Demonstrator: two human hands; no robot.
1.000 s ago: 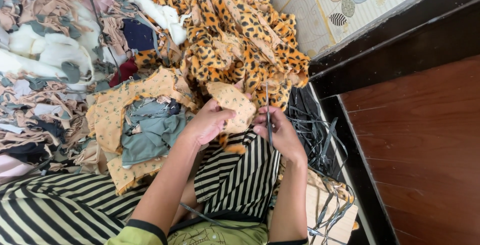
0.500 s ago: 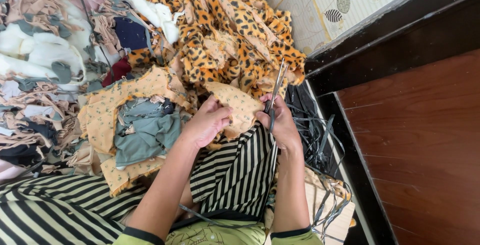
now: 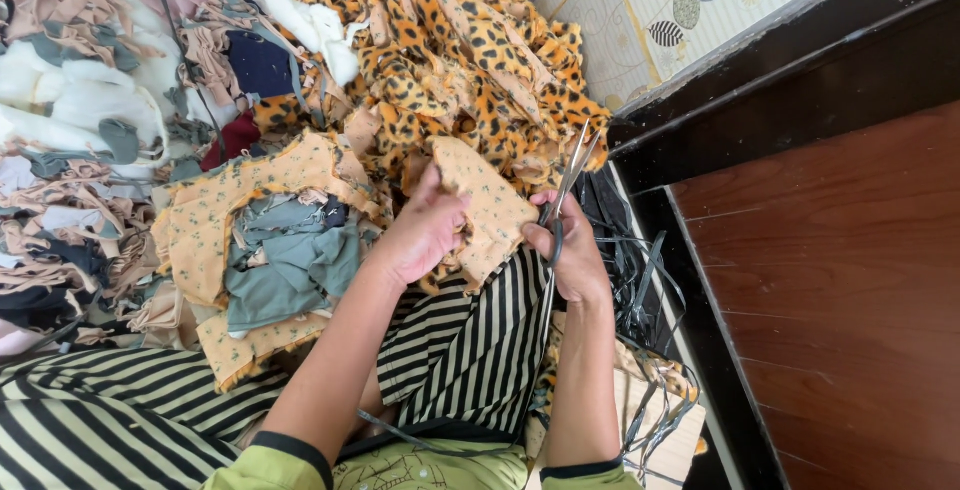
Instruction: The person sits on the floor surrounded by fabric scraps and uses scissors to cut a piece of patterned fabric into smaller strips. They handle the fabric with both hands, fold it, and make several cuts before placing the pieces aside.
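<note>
I see the left hand (image 3: 425,235) clamped on a piece of orange floral fabric (image 3: 485,205) — thumb on top, fingers curled under its near edge. The piece stands up between both hands, its far side touching the scissors (image 3: 565,185). The right hand (image 3: 570,255) is closed around the scissors' dark handles, just right of the fabric; the blades point up and away from that hand and are slightly apart at the tips. Beyond the blades lies a heap of leopard-print fabric (image 3: 450,60). Left of the left hand, a stack of grey-green cloth (image 3: 290,260) sits on more orange floral pieces. Under both wrists — black-and-cream striped cloth (image 3: 470,340). Right of the right hand, a tangle of dark thin strips (image 3: 635,270), then a dark wooden step (image 3: 830,290). Further left, mixed scraps (image 3: 70,130) in white, beige and grey.
</note>
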